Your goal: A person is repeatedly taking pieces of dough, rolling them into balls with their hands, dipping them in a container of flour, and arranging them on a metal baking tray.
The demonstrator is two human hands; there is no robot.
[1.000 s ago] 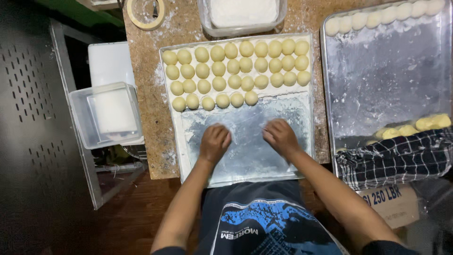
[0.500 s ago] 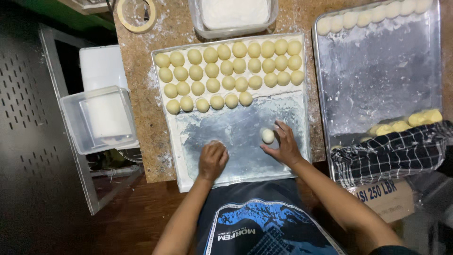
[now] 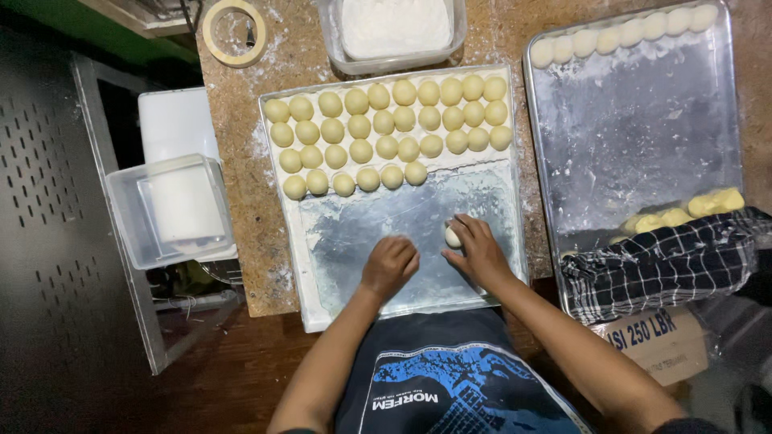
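My right hand (image 3: 481,253) grips a small pale dough ball (image 3: 453,236) with its fingertips on the bare, floured lower half of a metal tray (image 3: 322,265). My left hand (image 3: 390,265) rests beside it on the tray, palm down with the fingers curled; anything under it is hidden. Rows of rolled dough balls (image 3: 386,124) fill the tray's far half.
A second metal tray (image 3: 635,145) on the right carries a row of dough balls (image 3: 627,36) at its far edge and yellow dough pieces (image 3: 708,202) under a checked cloth (image 3: 667,257). Flour tub (image 3: 394,28), tape roll (image 3: 233,30), clear plastic box (image 3: 173,210), cardboard box (image 3: 651,341).
Both hands were pressed palm down on the tray. My right hand has since lifted and turned, and a dough ball now shows at its fingertips. My left hand has shifted slightly right.
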